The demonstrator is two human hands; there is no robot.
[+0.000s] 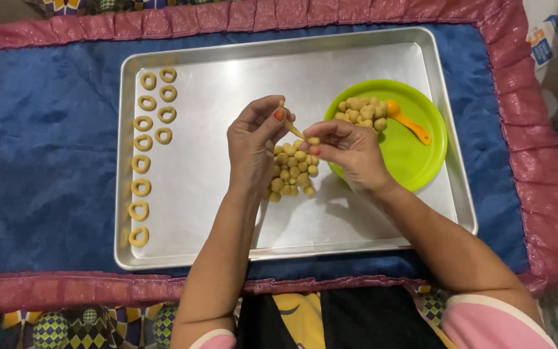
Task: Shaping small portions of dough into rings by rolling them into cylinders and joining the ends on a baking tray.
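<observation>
Seen from the head camera, the left hand (253,143) pinches one end of a thin dough strand (292,128) between thumb and fingertips, and the right hand (350,152) pinches a small dough ball (314,141) at the strand's other end. Both grips are closed on dough, above the middle of a shiny metal baking tray (227,84).

The work looks best done with light, even pressure, so the soft strand keeps one thickness.

Below the hands lies a heap of matte, tan dough balls (290,171). Finished dough rings (142,145) line the tray's left side. On the right, a glossy green plate (414,155) holds more dough and an orange spoon (408,121). A blue quilted cloth (40,142) with a pink border lies underneath.
</observation>
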